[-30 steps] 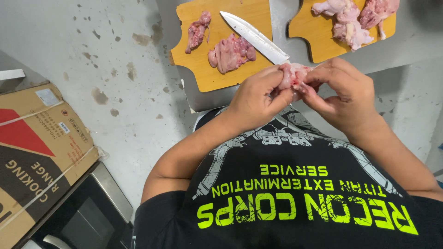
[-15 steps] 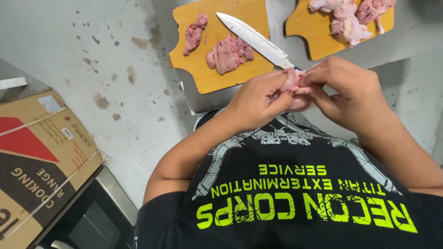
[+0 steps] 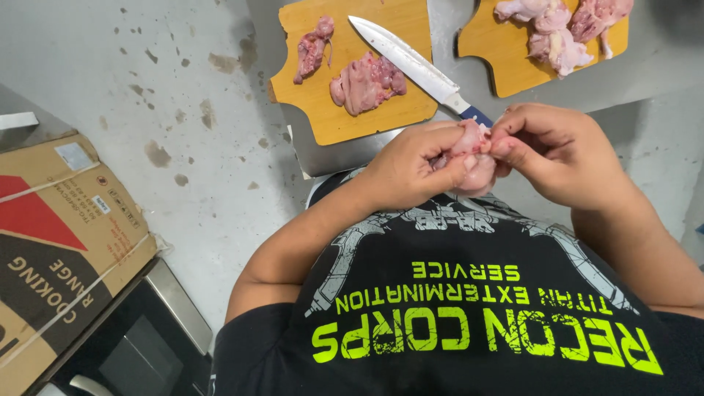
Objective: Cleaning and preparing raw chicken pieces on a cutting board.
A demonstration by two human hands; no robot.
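While both hands work off the table edge, the biggest risk as I judge it is a drop: the raw chicken piece (image 3: 469,158) is held in the air above the person's lap, just short of the metal table (image 3: 631,73), pinched between the left hand (image 3: 407,165) and right hand (image 3: 557,147), and wet meat slips easily, so a hard tug could send it onto the black shirt (image 3: 469,315) or the floor. Left fingers curl tight under and around it, right fingertips (image 3: 506,143) nip narrowly at its top edge. Next risk: the knife (image 3: 414,62) lies slanted across the near cutting board (image 3: 352,73), blue handle just beside the knuckles, so a sideways jerk could knock it. Surroundings: stained grey concrete floor (image 3: 147,110), cardboard box (image 3: 59,235) lower left beside a dark glass-fronted appliance (image 3: 139,345), second board (image 3: 543,44) holding more chicken upper right, two trimmed pieces on the near board.
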